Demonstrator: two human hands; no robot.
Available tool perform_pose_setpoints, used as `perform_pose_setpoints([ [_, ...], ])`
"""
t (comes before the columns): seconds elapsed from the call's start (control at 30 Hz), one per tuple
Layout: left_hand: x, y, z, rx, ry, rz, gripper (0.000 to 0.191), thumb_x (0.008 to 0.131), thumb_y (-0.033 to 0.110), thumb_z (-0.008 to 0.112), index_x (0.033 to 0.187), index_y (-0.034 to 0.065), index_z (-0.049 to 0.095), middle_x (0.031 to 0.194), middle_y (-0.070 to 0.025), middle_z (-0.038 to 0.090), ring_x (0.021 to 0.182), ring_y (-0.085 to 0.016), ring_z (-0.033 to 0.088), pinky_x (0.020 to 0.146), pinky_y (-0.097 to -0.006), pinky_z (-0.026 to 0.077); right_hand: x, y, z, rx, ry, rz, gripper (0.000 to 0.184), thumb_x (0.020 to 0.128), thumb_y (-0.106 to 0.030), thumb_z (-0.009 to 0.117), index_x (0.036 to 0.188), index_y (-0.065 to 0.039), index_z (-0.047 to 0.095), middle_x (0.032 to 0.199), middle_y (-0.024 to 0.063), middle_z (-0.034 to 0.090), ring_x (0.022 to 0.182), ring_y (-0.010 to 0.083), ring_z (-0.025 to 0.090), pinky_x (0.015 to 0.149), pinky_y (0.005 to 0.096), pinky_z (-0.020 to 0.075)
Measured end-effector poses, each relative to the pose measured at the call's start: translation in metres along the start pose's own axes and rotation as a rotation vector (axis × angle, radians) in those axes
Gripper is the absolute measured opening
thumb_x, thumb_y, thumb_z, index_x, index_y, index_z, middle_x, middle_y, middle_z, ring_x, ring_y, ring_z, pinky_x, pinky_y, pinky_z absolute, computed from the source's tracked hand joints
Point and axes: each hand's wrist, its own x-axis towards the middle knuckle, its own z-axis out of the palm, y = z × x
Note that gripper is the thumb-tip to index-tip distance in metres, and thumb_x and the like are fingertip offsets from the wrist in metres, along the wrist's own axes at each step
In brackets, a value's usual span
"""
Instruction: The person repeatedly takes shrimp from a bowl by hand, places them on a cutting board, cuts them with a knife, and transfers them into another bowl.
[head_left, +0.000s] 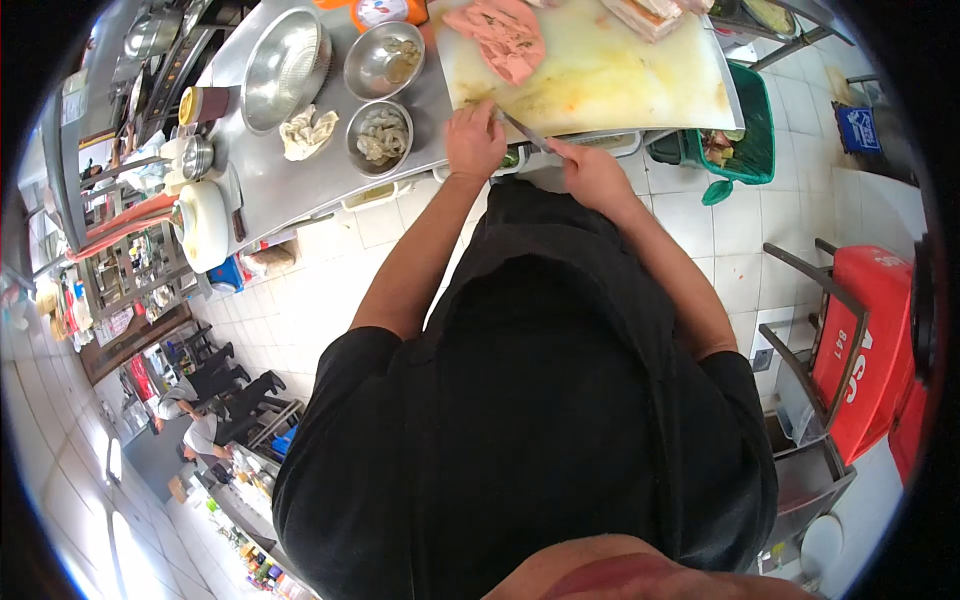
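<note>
My right hand (592, 174) holds a knife (529, 136) over the near edge of a white cutting board (622, 90), its blade pointing to my left hand. At the board's near left corner rests my left hand (476, 139), fingers bent over something small that I cannot make out. Beyond the hands a pink cloth (506, 37) lies crumpled on the board. To the left of my left hand stand a steel bowl of peeled shrimp (384, 139) and a steel bowl with a little greyish food in it (384, 61).
Further left are a steel colander (281, 67), a crumpled whitish cloth (307, 133), a lidded container (204, 105) and another knife (237, 202). A green bin (759, 127) with scraps stands right of the board. Red crates (862, 352) are at far right. Two people are far off at lower left.
</note>
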Motion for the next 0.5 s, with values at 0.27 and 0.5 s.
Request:
perform_pose_setpoints([
  [0.27,0.004,-0.009,0.012,-0.110,0.045,-0.090,0.033,0.076,0.007,0.067,0.109,0.0095,0.069,0.083,-0.0078,0.067,0.086,-0.031,0.064,0.081,-0.0453,0.049,0.010,-0.022,-0.010,-0.191,-0.056,0.085,0.045,0.093,-0.014,0.052,0.135,-0.022,0.064,0.096,0.0233,0.071,0.089,0.0425,0.068,0.079,0.0541,0.0536],
  [0.5,0.004,-0.010,0.002,-0.264,0.052,-0.188,0.032,0.076,0.005,0.066,0.108,0.0079,0.068,0.077,-0.0090,0.067,0.077,-0.032,0.065,0.073,-0.0456,0.053,0.014,-0.025,-0.030,-0.296,-0.047,0.125,0.047,0.091,-0.014,0.051,0.137,-0.021,0.063,0.099,0.0214,0.072,0.095,0.0394,0.069,0.084,0.0537,0.0541],
])
